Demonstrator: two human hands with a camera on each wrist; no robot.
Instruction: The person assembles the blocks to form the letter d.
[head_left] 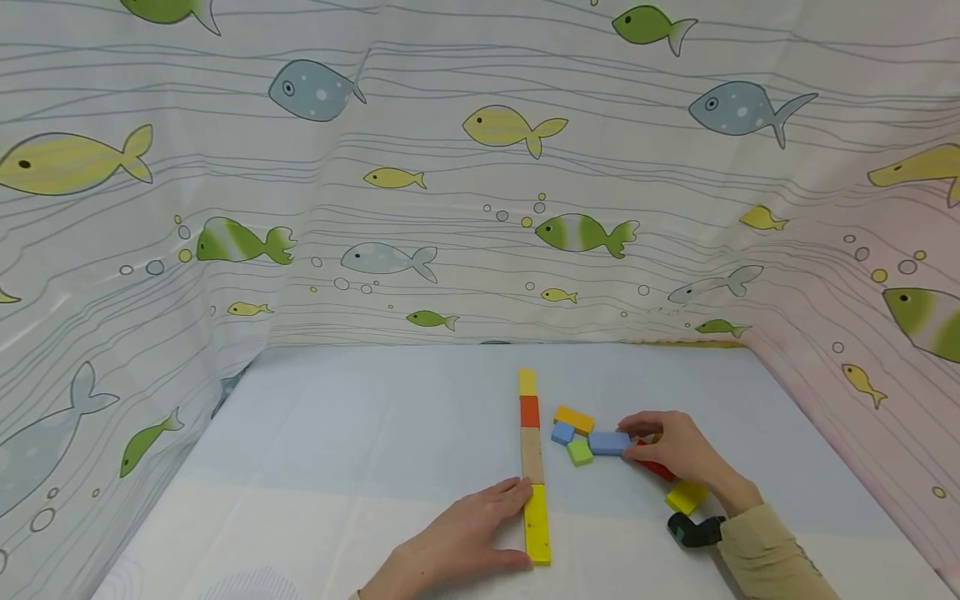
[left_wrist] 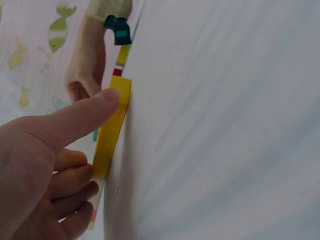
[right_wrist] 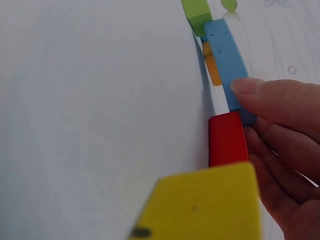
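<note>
My left hand (head_left: pixel 468 529) rests against the left side of a long yellow block (head_left: pixel 537 533), thumb at its near end and fingers by its far end. Beyond it, in one straight row, lie a beige block (head_left: pixel 532 457), a red-orange block (head_left: pixel 529 412) and a smaller yellow block (head_left: pixel 527 382). Right of the row, my right hand (head_left: pixel 673 448) pinches the end of a blue block (right_wrist: pixel 227 57) between thumb and fingers. Close under that hand are a red block (right_wrist: pixel 226 140) and another yellow block (head_left: pixel 686 498), large in the right wrist view.
Around the blue block's left end lie an orange block (head_left: pixel 574 419), a small blue block (head_left: pixel 563 432) and a green block (head_left: pixel 580 452). A black device (head_left: pixel 693 531) sits at the right wrist. Fish-printed curtains (head_left: pixel 450 208) enclose the pale tabletop (head_left: pixel 337 425) at the back and sides.
</note>
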